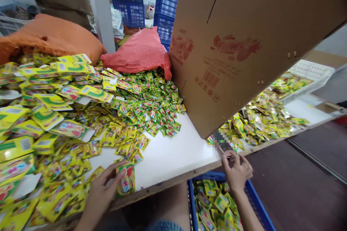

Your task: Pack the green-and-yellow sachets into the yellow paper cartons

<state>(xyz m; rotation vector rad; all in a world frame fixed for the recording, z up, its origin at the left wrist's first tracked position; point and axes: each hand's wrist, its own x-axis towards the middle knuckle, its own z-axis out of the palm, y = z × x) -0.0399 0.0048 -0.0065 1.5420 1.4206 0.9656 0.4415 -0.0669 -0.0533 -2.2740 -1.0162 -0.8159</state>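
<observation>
- Left hand (101, 189) pinches one yellow-green sachet (126, 180) between thumb and fingers, at the near edge of the white table (173, 155).
- Right hand (237, 173) rests on that same near edge, fingertips closed loosely on a small dark object (225, 146), blurred out, can't tell what it is.
- Just beyond and left of the left hand: a big loose heap of small sachets (141, 104) spread over the table, with larger yellow packets (46, 115) piled further left.
- Bare patch of table lies between the two hands, so that stretch looks cleared.
- Below the right hand, under the table edge: blue crate (257, 205) partly filled with the same sachets. Judging by this, some are already sorted in; most by far remain on the table.
- Above the right hand: large cardboard box (244, 43) tilted over the table, more sachets (265, 115) scattered behind it.
- Far side: red sack (141, 52), orange sack (54, 36), stacked blue crates (165, 3).
</observation>
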